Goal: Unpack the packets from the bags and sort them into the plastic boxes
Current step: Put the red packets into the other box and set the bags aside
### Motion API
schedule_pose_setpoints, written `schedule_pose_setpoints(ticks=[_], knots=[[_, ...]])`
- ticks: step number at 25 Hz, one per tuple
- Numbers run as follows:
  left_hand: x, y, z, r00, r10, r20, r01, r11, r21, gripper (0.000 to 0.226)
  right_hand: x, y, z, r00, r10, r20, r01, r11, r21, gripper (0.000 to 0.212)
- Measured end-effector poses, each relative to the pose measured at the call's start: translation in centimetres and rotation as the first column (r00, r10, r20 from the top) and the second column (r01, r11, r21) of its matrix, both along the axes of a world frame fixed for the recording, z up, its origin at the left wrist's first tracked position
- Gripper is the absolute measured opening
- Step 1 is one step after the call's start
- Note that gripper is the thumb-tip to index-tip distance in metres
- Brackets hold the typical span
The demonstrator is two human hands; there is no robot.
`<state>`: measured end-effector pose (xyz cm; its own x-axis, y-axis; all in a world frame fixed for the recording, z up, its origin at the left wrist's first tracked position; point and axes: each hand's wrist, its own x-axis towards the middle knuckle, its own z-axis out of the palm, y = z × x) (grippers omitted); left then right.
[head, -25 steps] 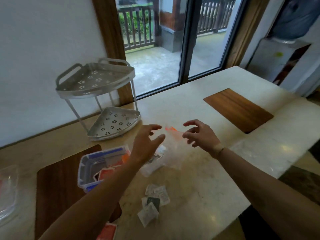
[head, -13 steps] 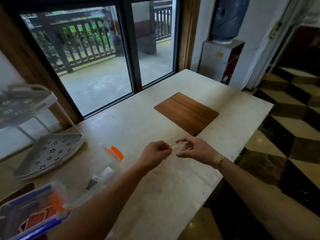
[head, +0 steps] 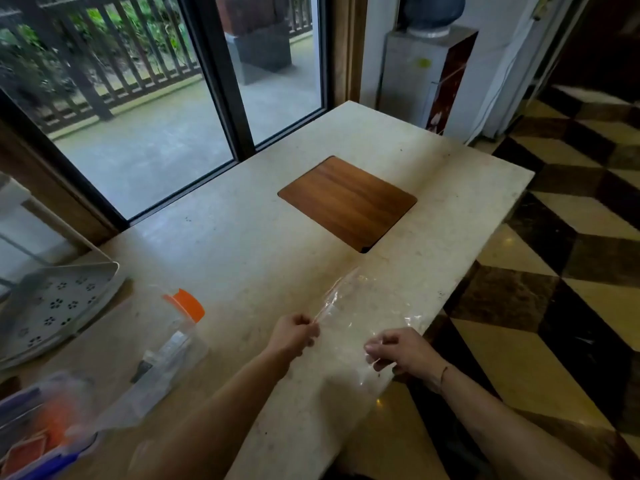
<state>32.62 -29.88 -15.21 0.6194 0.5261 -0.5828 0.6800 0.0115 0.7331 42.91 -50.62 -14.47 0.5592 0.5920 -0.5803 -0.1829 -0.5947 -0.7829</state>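
Head view: a clear bag (head: 360,317) is stretched out over the near right part of the bench (head: 242,244), close to its edge. The left hand (head: 292,336) pinches one corner of the bag with its fingers curled tight. The right hand (head: 398,351) grips the other side of the bag with bent fingers, just at the edge of the bench. The bag looks thin and see-through, and I cannot tell if anything is inside it.

To the left of the hands, a second clear bag (head: 162,362) lies flat on the bench. It has an orange tab (head: 185,303) at its far end, and some packets (head: 166,351) show through the plastic, though they are blurry.

In the bottom left corner is a plastic box (head: 41,441) with a blue rim. Orange and red packets are in it, but that corner is blurred.

Farther left stands a grey metal rack (head: 52,306) with small flower-shaped holes in its tray. A brown wooden panel (head: 348,202) is set into the bench, well beyond the hands. Behind the bench is a big window (head: 156,98) with a railing outside. To the right is a floor (head: 571,271) of dark and yellow tiles.
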Motion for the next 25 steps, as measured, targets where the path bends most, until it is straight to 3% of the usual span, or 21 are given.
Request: schedule_pose_setpoints(ticks=[9, 17, 25], knots=[[1.1, 0.8, -4.3, 0.986, -0.091, -0.136, 0.110, 0.984, 0.138, 0.014, 0.3, -0.4, -5.0, 0.993, -0.099, 0.057, 0.106, 0.987, -0.125, 0.004], [2.3, 0.0, -6.7, 0.935, -0.280, -0.219, 0.343, 0.873, 0.347, 0.006, 0.3, -0.1, -6.1, 0.964, 0.133, 0.228, -0.024, 0.904, -0.428, 0.023], [1.6, 0.3, -7.4, 0.939, -0.272, -0.211, 0.339, 0.837, 0.429, 0.030, 0.3, -0.2, -5.4, 0.871, 0.300, 0.388, -0.039, 0.831, -0.556, 0.039]])
